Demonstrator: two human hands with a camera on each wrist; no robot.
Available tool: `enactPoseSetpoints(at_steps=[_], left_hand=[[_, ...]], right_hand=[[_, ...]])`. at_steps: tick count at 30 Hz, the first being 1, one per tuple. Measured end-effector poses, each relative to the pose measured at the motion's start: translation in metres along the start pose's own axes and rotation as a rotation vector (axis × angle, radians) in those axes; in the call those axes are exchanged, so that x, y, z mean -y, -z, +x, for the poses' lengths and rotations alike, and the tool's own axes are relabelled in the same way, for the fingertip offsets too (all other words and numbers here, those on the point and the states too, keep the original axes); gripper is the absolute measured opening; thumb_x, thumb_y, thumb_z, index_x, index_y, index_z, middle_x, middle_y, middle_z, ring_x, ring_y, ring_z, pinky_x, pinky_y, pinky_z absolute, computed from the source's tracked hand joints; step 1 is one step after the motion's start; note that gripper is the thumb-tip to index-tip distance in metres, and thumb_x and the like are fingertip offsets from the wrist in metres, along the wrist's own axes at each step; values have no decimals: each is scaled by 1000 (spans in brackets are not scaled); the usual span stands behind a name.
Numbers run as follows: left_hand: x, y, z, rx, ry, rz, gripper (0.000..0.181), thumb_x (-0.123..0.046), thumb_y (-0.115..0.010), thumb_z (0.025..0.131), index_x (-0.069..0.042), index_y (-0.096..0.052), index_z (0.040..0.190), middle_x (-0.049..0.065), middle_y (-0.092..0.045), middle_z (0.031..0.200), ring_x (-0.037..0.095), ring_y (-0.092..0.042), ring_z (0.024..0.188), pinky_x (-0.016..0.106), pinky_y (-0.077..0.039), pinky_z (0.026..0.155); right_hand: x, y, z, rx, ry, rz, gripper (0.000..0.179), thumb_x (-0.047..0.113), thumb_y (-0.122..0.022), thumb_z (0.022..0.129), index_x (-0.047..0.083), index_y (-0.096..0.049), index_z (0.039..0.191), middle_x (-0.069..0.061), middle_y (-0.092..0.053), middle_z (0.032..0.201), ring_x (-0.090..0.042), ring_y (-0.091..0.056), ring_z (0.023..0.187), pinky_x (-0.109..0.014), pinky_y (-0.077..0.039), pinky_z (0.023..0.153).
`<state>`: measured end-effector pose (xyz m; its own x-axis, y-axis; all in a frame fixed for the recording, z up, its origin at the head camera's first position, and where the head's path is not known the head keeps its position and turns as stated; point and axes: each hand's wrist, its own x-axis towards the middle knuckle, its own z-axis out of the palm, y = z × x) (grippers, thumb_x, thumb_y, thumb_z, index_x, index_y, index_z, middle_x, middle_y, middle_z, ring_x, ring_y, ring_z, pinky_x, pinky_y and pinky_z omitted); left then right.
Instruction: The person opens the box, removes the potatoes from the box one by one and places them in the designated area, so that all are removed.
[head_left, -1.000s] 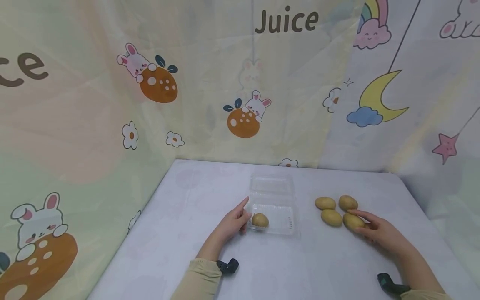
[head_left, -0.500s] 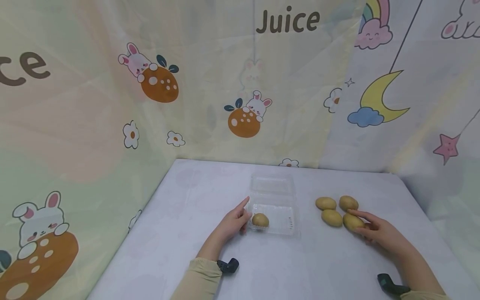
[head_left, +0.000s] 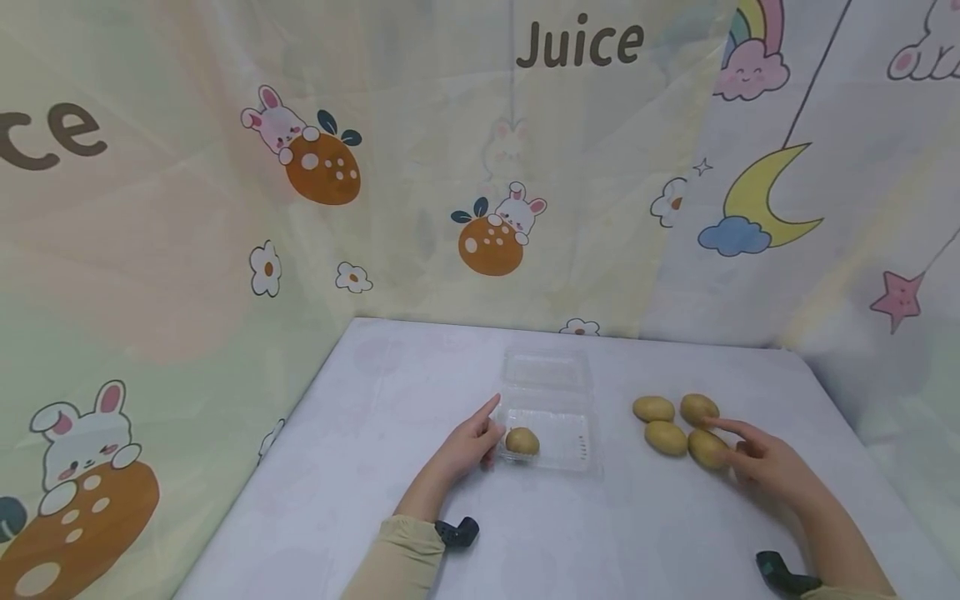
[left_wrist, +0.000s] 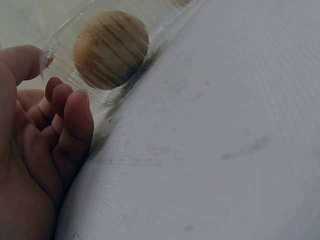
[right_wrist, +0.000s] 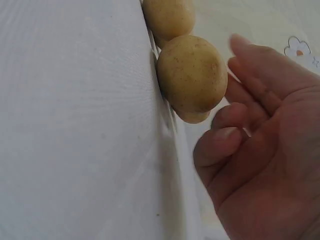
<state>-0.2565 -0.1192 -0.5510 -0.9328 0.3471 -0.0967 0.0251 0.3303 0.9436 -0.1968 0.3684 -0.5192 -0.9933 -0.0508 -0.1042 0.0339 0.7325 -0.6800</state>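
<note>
A clear plastic clamshell container (head_left: 558, 442) lies with its lid laid back on the white table, and one potato (head_left: 522, 442) sits in its front left corner. At that container's left edge my left hand (head_left: 467, 447) pinches the rim; the thumb (left_wrist: 30, 61) reaches over it and the other fingers curl below. Over on the right, my right hand (head_left: 768, 467) has its index finger and thumb spread around the nearest potato (head_left: 705, 449). The right wrist view shows a gap between most of its fingers and this potato (right_wrist: 192, 75).
Three more potatoes, the back left one (head_left: 653, 409), the front left one (head_left: 666, 438) and the back right one (head_left: 699, 409), lie close together beside the nearest potato. A printed cloth wall (head_left: 405, 192) stands behind the table (head_left: 420, 367).
The right hand's fingers have loosened and spread a little from the nearest potato, which stays in place. My left hand keeps its hold on the container. The head view has shifted slightly.
</note>
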Motion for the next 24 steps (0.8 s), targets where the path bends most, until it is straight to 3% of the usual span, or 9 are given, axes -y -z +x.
enactPoseSetpoints(at_steps=[4, 8, 15, 19, 24], left_hand=[[-1, -1, 0, 0, 2, -3, 61, -36, -56, 100, -37, -29, 155, 2, -57, 73, 20, -59, 59, 33, -52, 60], [-2, -1, -1, 0, 0, -9, 62, -37, -57, 100, -36, -29, 155, 2, -57, 73, 20, -59, 60, 34, -52, 60], [-2, -1, -1, -4, 8, -12, 61, -37, -57, 100, -40, -30, 154, 3, -58, 75, 20, -59, 61, 33, -52, 61], [-1, -1, 0, -3, 6, -7, 61, -37, -57, 100, -40, -29, 154, 3, -58, 76, 20, -60, 61, 33, -52, 61], [-1, -1, 0, -1, 6, -10, 61, -38, -57, 99, -39, -29, 154, 3, -58, 76, 21, -60, 61, 33, -52, 61]], right_hand=[[14, 1, -2, -77, 43, -53, 57, 50, -60, 95, 19, -51, 142, -2, -47, 69, -13, -43, 56, -29, -37, 49], [34, -3, -3, -119, 156, -36, 46, 39, -62, 97, 16, -57, 137, -2, -53, 78, -10, -45, 62, -27, -39, 51], [76, -15, 10, 21, 366, 28, 45, 25, -69, 93, 17, -59, 136, -2, -53, 83, -10, -46, 67, -26, -41, 54], [97, -21, 22, 120, 341, 55, 45, 26, -71, 92, 27, -59, 135, -3, -52, 82, -13, -46, 68, -27, -41, 56], [120, -30, 37, 206, 221, 58, 43, 41, -70, 90, 41, -58, 132, -5, -50, 83, -19, -49, 77, -29, -43, 62]])
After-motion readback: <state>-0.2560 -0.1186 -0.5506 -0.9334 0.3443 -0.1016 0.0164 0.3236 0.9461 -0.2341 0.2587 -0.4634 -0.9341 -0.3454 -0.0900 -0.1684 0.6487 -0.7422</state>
